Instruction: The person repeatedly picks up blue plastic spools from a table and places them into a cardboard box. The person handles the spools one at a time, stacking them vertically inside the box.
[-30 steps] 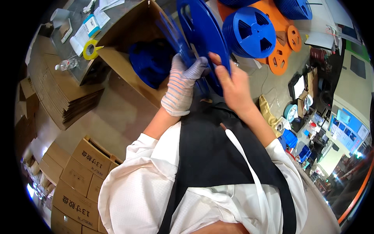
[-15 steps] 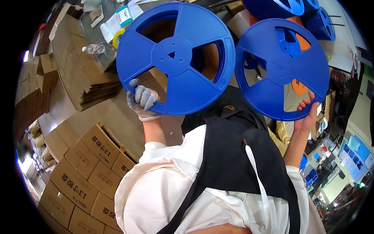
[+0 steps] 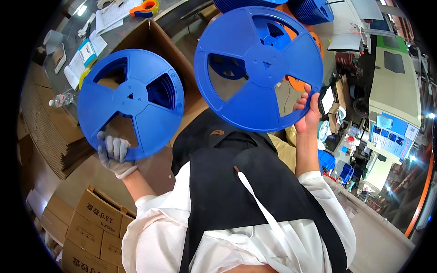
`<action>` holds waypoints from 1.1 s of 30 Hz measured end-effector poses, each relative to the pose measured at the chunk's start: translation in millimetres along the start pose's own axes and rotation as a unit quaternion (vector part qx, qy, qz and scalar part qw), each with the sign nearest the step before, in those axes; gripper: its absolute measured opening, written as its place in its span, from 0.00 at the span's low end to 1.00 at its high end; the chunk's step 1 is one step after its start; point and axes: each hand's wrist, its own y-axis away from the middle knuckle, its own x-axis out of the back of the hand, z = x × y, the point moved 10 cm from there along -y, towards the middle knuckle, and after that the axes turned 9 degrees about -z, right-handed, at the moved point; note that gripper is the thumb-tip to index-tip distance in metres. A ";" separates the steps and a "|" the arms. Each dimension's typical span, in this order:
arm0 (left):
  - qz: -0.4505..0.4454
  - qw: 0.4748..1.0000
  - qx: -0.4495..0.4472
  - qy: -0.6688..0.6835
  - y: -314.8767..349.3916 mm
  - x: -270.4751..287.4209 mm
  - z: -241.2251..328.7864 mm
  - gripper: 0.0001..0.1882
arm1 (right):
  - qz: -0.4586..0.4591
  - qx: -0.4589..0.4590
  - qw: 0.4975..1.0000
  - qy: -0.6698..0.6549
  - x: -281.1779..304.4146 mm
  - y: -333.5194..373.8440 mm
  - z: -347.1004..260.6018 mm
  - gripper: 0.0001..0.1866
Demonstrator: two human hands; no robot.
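Observation:
My gloved left hand [image 3: 114, 154] is closed on the lower rim of a blue plastic reel [image 3: 157, 123]. This reel is held in front of an open cardboard box [image 3: 182, 68], and more blue reel rims show through its cut-outs. My bare right hand [image 3: 308, 109] grips another blue reel [image 3: 252, 107] at its lower right rim, with the thumb on one side and fingers through the cut-out. Both reels are raised with their flat faces toward me, apart from each other. The right one looks larger and higher in view.
Several blue reels [image 3: 314, 13] are stacked at the back, near an orange reel [image 3: 298, 84]. On the dark table lie a tape dispenser [image 3: 144, 7], papers and a bottle [image 3: 61, 99]. Flattened cardboard [image 3: 50, 123] leans at left; sealed cartons [image 3: 95, 214] stand below. A pale machine [image 3: 396, 100] stands at right.
The view has turned to the right. The left reel now looks smaller and farther off, the right one larger and higher. The gap between them has widened, uncovering the open box. Both grips continue.

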 end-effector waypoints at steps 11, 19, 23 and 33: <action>0.055 0.973 0.143 -0.173 -7.9 4.2 -71.9 0.19 | -0.019 -0.051 0.997 0.060 -44.9 -22.1 48.2 0.27; 0.137 0.916 0.189 -0.326 -3.8 22.4 -163.6 0.26 | -0.373 -0.029 0.702 0.606 -214.1 13.3 228.3 0.42; 0.358 0.880 0.121 -0.287 14.0 71.0 -132.3 0.13 | -0.480 -0.142 0.703 0.506 -208.0 33.8 269.1 0.39; 0.189 0.981 0.030 0.002 62.8 69.0 -47.2 0.09 | 0.131 -0.204 0.946 0.218 67.8 -24.3 150.1 0.30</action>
